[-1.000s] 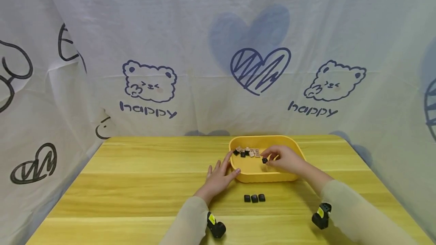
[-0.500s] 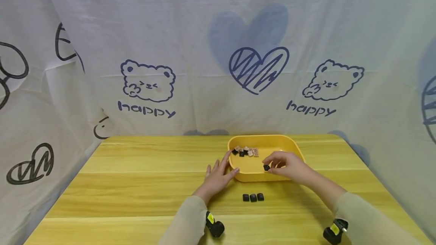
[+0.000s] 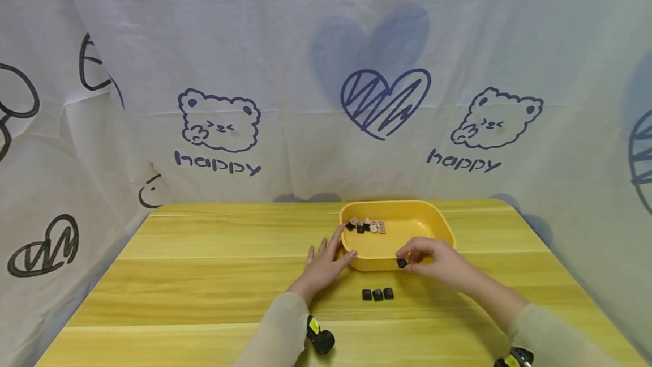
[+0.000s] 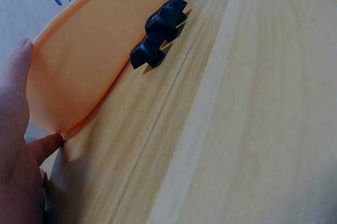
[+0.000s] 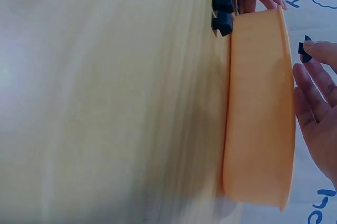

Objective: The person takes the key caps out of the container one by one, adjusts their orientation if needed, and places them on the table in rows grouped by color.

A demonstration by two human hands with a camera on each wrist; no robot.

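Observation:
My right hand [image 3: 437,262] pinches a black keycap [image 3: 402,263] between thumb and fingertips, at the front rim of a yellow plastic tray [image 3: 372,265]. In the right wrist view that keycap [image 5: 305,49] shows above the tray's edge. My left hand [image 3: 323,269] rests against the tray's left end with its fingers spread, the thumb on the rim. Three black keycaps [image 3: 377,294] stand in a short row on the table before the tray. Inside the tray's left part lie several small beige pieces [image 3: 378,226] with markings and several black keycaps [image 3: 361,229].
The tray stands near the back edge of a yellow wood-grain table [image 3: 204,293]. Behind the table hangs a pale cloth [image 3: 305,146] printed with hearts and bears. Each forearm wears a black wrist camera [image 3: 321,337].
My right hand has moved the pinched keycap from inside the tray towards me, to the front rim. My left hand and the row of three keycaps have stayed put.

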